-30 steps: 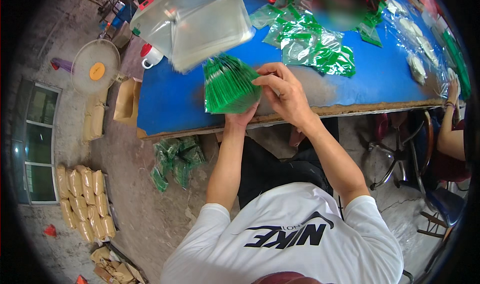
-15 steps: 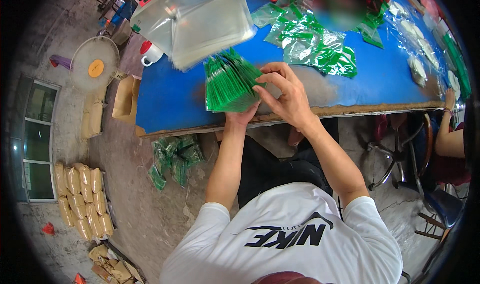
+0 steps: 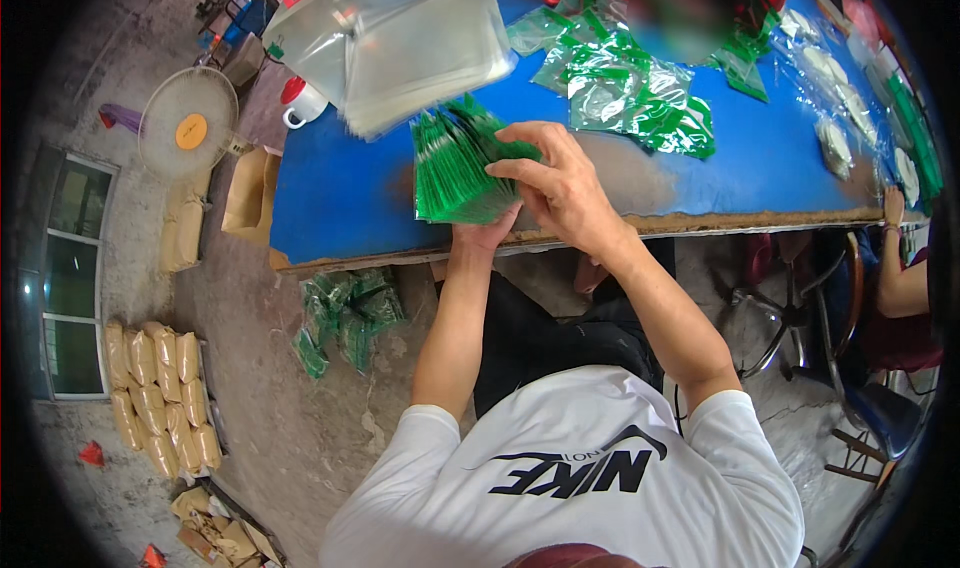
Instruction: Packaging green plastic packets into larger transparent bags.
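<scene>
Loosely fanned green packet stack (image 3: pixel 450 180); left hand (image 3: pixel 487 232) holds underside, right hand (image 3: pixel 562 183) at edge, grip unclear.

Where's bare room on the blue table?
Two patches of blue tabletop: one at left, between the white mug, the fanned green packets and the front edge; another right of the right hand, between the loose green packets and the front edge. Crowded: the back, with clear plastic sheets and those packets, and the right end, with white items in clear plastic.

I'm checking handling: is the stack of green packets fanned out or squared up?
Fanned out: the green packets in the left hand show many separate edges, not one flush block.
</scene>
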Tool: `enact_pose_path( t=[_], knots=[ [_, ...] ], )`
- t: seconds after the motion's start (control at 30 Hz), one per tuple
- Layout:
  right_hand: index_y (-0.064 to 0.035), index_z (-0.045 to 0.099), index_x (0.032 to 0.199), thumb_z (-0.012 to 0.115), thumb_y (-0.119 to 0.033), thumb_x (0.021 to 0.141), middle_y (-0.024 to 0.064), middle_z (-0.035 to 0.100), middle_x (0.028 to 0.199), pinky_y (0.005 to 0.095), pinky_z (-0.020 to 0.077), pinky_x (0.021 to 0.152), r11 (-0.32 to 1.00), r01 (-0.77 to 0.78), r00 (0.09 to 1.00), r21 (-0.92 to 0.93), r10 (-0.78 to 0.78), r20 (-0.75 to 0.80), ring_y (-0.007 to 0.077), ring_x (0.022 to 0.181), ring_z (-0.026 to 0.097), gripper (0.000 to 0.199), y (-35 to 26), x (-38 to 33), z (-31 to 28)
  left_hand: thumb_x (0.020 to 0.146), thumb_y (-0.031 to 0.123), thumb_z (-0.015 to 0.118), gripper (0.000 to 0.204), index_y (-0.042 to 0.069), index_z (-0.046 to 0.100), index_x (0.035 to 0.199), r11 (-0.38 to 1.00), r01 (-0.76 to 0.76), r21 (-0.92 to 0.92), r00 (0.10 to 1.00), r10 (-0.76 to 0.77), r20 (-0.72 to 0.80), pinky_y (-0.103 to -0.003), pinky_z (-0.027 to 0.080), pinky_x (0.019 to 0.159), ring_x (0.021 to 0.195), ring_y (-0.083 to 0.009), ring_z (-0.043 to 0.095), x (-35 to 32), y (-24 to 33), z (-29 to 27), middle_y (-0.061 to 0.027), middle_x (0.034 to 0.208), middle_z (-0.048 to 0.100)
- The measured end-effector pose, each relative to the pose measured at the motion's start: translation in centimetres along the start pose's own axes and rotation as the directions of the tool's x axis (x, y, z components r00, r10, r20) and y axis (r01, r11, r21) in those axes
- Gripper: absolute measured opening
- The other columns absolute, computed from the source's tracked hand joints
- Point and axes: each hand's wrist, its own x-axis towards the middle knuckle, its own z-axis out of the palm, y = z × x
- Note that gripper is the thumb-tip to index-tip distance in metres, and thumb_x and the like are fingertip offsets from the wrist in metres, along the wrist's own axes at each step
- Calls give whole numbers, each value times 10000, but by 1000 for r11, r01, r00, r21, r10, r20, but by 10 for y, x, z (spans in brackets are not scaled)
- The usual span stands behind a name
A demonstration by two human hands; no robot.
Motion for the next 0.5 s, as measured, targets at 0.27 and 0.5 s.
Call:
enact_pose_path(
  t=[0.27, 0.5],
  knots=[
    [-78, 665, 976, 718, -43, 736, 120, 590, 1208, 430, 481, 912, 996, -21, 1000, -82, 21, 5, 328, 1085, 570, 248, 4, 0, -7, 993, 387, 510, 450, 82, 579, 1316, 998, 10, -63, 999, -12, -43, -465, 490, 1038, 1199, -287, 596, 3, 2, -2, -131, 1312, 608],
    [-68, 686, 992, 813, -118, 768, 151, 594, 1218, 428, 519, 946, 995, -94, 995, -13, 94, -33, 338, 1139, 587, 262, -2, -2, -3, 1001, 367, 503, 435, 85, 572, 1325, 1000, -17, -22, 1000, 17, -8, -426, 466, 1067, 1239, -268, 562, 3, 3, -1, -122, 1328, 597]
  ],
)
